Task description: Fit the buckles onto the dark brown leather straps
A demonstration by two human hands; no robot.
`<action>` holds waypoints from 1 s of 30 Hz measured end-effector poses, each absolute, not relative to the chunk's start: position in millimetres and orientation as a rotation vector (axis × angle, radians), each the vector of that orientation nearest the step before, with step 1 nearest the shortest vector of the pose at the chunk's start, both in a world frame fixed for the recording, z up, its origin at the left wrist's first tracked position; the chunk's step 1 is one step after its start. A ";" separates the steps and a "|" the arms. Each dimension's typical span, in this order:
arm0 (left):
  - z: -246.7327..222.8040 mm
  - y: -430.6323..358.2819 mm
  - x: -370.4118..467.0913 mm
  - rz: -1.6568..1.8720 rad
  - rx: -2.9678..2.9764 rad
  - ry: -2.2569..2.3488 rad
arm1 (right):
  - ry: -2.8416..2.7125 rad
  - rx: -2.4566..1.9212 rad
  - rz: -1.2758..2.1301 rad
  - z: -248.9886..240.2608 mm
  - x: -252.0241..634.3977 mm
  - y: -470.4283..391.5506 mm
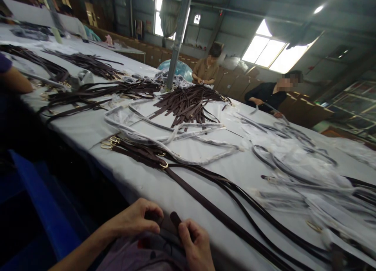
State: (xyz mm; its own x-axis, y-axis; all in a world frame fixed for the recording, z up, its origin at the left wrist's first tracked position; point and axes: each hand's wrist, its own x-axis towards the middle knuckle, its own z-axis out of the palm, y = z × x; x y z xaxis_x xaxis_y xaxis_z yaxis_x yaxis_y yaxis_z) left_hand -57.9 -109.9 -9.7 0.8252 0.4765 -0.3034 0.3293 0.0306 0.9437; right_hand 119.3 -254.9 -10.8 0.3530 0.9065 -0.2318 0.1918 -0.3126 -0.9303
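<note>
My right hand point(196, 243) pinches a dark brown leather strap point(174, 219) near its rounded tip, close to my lap at the table's edge. Just left of it, my left hand point(136, 220) has its fingers curled towards the thumb. Something dark shows inside that curl, but I cannot make out what it is. In front of both hands, several long brown straps point(202, 192) stretch across the white table point(152, 188). Gold clasps point(111, 142) lie at their far-left end, and a gold ring point(163, 166) sits part-way along one strap.
Plastic-wrapped straps point(205, 157) lie beyond the bare ones, with more plastic wrapping point(282, 157) at right. A heap of brown straps point(190, 104) is farther back, beside a metal post point(178, 39). Two people point(205, 69) work across the table; another person's arm point(16, 79) shows at left.
</note>
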 end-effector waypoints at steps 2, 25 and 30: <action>-9.6 -110.3 -58.1 0.143 1.615 0.670 | -1.033 -1.755 1.018 -10.1 119.3 -255.4; 1.0 -126.1 -45.7 0.489 1.973 0.405 | -1.261 -1.550 0.818 -14.9 110.1 -251.6; 8.0 -133.9 -39.4 0.473 1.740 0.417 | -1.156 -1.487 0.758 -22.9 100.3 -256.4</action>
State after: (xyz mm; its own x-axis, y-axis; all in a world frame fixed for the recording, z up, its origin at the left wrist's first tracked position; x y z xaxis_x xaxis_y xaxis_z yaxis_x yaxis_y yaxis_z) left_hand -39.4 -133.9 8.0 0.8518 0.5159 0.0905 0.0246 -0.2120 0.9770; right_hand 100.3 -256.4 -22.9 0.3306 0.9367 0.1154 0.2671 0.0244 -0.9633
